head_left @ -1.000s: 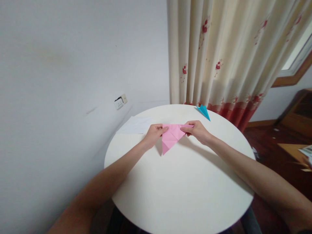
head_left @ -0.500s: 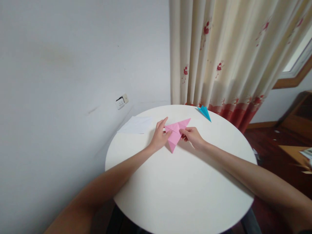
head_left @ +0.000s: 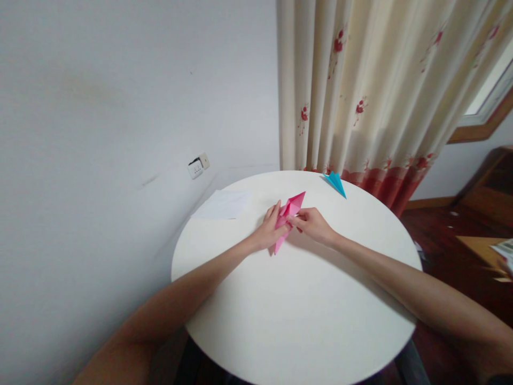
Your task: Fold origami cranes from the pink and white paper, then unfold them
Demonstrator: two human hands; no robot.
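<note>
Hands (head_left: pixel 272 231) (head_left: pixel 313 224) pinch folded pink paper (head_left: pixel 291 210).

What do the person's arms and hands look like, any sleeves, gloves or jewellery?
Both arms are bare along all that shows, with no sleeve in view. The left hand and right hand wear no gloves, and no rings, watch or bracelet show. Nails are too small to judge.

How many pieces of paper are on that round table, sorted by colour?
Pink folded paper, held between the left hand and right hand: 1
Blue folded paper, near the far edge of the table: 1
White sheet, lying flat: 1
Total: 3
</note>
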